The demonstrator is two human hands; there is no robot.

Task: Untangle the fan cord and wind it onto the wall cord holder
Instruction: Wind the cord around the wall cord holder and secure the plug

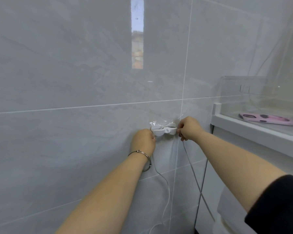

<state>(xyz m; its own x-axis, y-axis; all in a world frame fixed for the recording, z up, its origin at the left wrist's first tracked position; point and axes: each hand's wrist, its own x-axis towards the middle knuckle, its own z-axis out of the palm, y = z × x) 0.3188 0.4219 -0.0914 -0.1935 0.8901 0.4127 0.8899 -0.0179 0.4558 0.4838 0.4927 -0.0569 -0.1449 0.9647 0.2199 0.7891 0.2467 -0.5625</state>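
From the head view, the white cord holder (164, 130) is stuck to the grey tiled wall (74, 81), with the left hand (144, 142) at its left end and the right hand (189, 129) at its right end. Each grip is clenched on the white fan cord (193, 173), fingers curled round it right against the holder, and a strand hangs down the wall from each hand. A metal bracelet (142, 154) circles the left wrist, and a pink phone case (267, 119) lies on the white ledge (254, 132) to the right
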